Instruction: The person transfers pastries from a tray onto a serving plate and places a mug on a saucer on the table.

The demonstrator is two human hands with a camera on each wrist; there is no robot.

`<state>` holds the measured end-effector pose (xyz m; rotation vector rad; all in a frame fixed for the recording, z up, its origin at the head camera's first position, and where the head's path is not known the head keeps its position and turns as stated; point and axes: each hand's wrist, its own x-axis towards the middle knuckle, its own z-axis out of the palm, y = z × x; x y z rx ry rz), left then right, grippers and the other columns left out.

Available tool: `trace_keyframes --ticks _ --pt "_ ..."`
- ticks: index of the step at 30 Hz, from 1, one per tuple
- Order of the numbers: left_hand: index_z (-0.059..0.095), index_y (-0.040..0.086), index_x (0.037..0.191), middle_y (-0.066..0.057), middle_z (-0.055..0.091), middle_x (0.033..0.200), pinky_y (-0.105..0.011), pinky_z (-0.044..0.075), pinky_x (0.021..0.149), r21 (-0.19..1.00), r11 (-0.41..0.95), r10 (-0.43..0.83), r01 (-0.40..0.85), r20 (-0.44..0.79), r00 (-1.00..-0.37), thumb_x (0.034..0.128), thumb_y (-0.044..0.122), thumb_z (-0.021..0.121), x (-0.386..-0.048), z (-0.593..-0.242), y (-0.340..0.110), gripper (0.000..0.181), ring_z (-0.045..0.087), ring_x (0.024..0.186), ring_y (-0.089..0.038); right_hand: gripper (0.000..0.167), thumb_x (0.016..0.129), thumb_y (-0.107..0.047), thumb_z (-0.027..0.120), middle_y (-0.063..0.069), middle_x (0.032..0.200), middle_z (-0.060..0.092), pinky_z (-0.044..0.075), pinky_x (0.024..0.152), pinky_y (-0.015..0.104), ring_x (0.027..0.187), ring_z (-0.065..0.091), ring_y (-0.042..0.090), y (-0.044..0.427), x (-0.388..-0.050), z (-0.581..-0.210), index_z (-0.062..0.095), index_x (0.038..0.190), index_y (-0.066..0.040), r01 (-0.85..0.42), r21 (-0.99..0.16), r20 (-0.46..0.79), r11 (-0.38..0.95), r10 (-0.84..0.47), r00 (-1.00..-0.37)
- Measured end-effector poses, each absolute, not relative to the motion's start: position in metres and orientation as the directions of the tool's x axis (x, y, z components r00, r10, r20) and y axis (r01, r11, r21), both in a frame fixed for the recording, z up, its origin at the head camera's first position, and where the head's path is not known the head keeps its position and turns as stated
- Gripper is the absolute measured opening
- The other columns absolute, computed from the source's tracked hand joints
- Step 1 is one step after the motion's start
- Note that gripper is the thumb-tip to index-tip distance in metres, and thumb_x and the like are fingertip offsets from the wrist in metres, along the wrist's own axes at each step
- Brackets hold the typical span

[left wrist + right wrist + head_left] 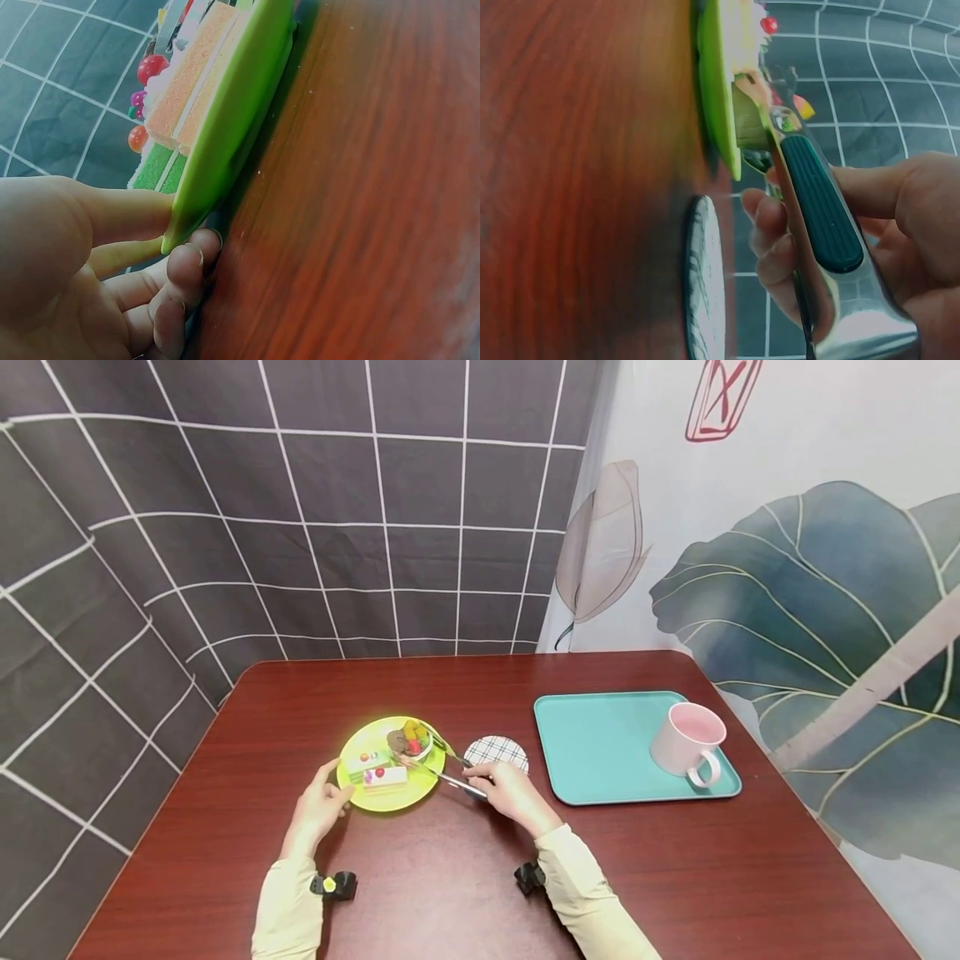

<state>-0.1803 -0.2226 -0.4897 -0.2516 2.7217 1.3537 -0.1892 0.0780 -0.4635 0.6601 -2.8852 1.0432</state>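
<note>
Dark, white-gridded curtain (420, 560) is hanging behind a reddish-brown worktop (435, 877). From the head view, a yellow-green plate (393, 802) is sitting left of centre, carrying two cake slices (385, 780) and a small white bowl (428, 750) holding colourful food (412, 730). The left hand (318, 806) is pinching the plate's left rim; the right hand (506, 792) is gripping metal tongs (461, 786), their arms apparently reaching either side of the bowl. Nearby, a checked coaster (491, 748) is lying; rightward, a teal tray (592, 743) is bearing a pink mug (686, 747).

From the left wrist, the thumb is pressing above the rim, fingers supporting below; a steady hold should prevent sliding.

From the right wrist, thumb and fingers are wrapping the tongs; tip contact isn't showing clearly. Aligning both tips before squeezing gently should prevent tipping.
</note>
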Motion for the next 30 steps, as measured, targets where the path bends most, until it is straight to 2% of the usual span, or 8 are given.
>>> trace_keyframes --ticks 5,11,21,30 --pt "0.032 0.004 0.147 -0.008 0.061 0.071 -0.028 0.039 0.063 0.774 0.61 -0.104 -0.171 -0.136 -0.985 0.0938 0.013 0.057 -0.181 -0.49 -0.221 0.059 0.053 0.061 -0.011 0.022 0.092 -0.012 0.062 0.009 0.106 0.074 0.051 0.085 0.034 0.101 0.068 0.023 0.086 -0.19 -0.459 0.074 0.109 -0.006 -0.351 -0.642 0.096 0.682 -0.383 -0.919" --pt "0.032 0.003 0.146 -0.006 0.06 0.069 -0.028 0.039 0.063 0.779 0.604 -0.102 -0.168 -0.133 -0.986 0.0935 0.012 0.057 -0.182 -0.491 -0.221 0.059 0.052 0.06 -0.01 0.021 0.09 -0.015 0.064 0.007 0.106 0.074 0.05 0.084 0.033 0.1 0.068 0.023 0.1 -0.187 -0.455 0.075 0.108 -0.009 -0.339 -0.623 0.082 0.705 -0.372 -0.925" --pt "0.032 0.004 0.147 -0.007 0.06 0.07 -0.028 0.04 0.062 0.784 0.596 -0.1 -0.172 -0.14 -0.985 0.0942 0.013 0.057 -0.182 -0.491 -0.22 0.059 0.052 0.061 -0.012 0.021 0.09 -0.016 0.065 0.009 0.103 0.075 0.052 0.083 0.032 0.098 0.069 0.024 0.127 -0.175 -0.452 0.075 0.106 -0.006 -0.387 -0.611 0.131 0.69 -0.394 -0.91" --pt "0.031 0.003 0.146 -0.007 0.061 0.071 -0.028 0.039 0.063 0.781 0.603 -0.093 -0.167 -0.138 -0.986 0.094 0.013 0.056 -0.18 -0.493 -0.223 0.059 0.053 0.061 -0.011 0.02 0.09 -0.013 0.064 0.009 0.104 0.074 0.051 0.085 0.031 0.1 0.067 0.024 0.157 -0.162 -0.457 0.076 0.105 -0.008 -0.263 -0.679 0.087 0.685 -0.28 -0.956"
